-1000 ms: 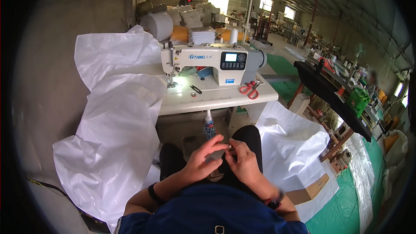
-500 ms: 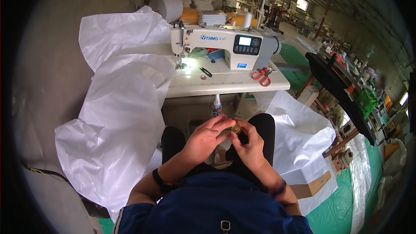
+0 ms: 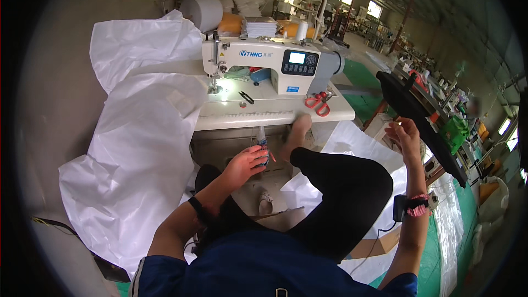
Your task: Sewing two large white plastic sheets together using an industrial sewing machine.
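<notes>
Your left hand (image 3: pixel 245 166), fingers loosely spread, partly hides 1 bottle (image 3: pixel 262 138), contents unclear; your right hand (image 3: pixel 407 136), well apart, pinches 1 small thing (image 3: pixel 398 124). 1 sewing machine (image 3: pixel 247 55) stands ahead.

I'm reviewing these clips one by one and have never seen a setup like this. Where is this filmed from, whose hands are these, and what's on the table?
There is no robot here: these are a person's own bare hands, seen from a wide camera worn on the head and looking down. The lens bends straight edges toward the rim.

The white table carries a sewing machine, with red-handled scissors and small black snips in front. A large white sheet spreads out to the left.

The left hand is in front of a bottle below the table edge; contact is unclear. The right hand is raised at the right, perhaps pinching something pale, too small to name.
</notes>
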### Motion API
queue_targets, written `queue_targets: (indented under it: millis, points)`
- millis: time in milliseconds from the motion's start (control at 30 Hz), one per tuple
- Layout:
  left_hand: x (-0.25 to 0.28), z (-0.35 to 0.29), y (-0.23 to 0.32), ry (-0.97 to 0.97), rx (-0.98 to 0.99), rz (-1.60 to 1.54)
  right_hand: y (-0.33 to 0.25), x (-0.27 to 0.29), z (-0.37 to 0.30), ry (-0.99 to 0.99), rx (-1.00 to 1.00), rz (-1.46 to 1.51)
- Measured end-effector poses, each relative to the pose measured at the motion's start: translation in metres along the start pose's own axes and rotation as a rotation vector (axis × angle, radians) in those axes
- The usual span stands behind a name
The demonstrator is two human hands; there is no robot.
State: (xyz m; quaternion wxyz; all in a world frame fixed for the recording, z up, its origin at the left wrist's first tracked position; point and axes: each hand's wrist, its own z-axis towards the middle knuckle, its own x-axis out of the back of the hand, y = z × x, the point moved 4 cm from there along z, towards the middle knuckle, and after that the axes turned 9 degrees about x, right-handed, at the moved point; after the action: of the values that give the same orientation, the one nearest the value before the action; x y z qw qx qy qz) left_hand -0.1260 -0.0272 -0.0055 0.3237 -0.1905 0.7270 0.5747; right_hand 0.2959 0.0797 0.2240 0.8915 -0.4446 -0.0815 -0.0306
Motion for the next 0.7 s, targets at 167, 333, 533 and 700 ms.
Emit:
queue_targets:
  millis: [167, 333, 533, 700]
  points:
    - [-0.022, 0.029, 0.02, -0.001, -0.106, 0.208, 0.043, -0.039, 0.023, -0.201, -0.171, -0.044]
    - [-0.047, 0.061, 0.034, -0.024, -0.157, 0.561, 0.033, -0.07, 0.058, -0.456, -0.133, -0.196]
    - [-0.051, 0.103, 0.032, 0.026, -0.31, 0.947, 0.043, -0.1, 0.089, -0.547, 0.142, -0.582]
    - [-0.056, 0.118, 0.032, 0.063, -0.596, 1.404, 0.083, -0.126, 0.079, -0.487, 0.138, -0.579]
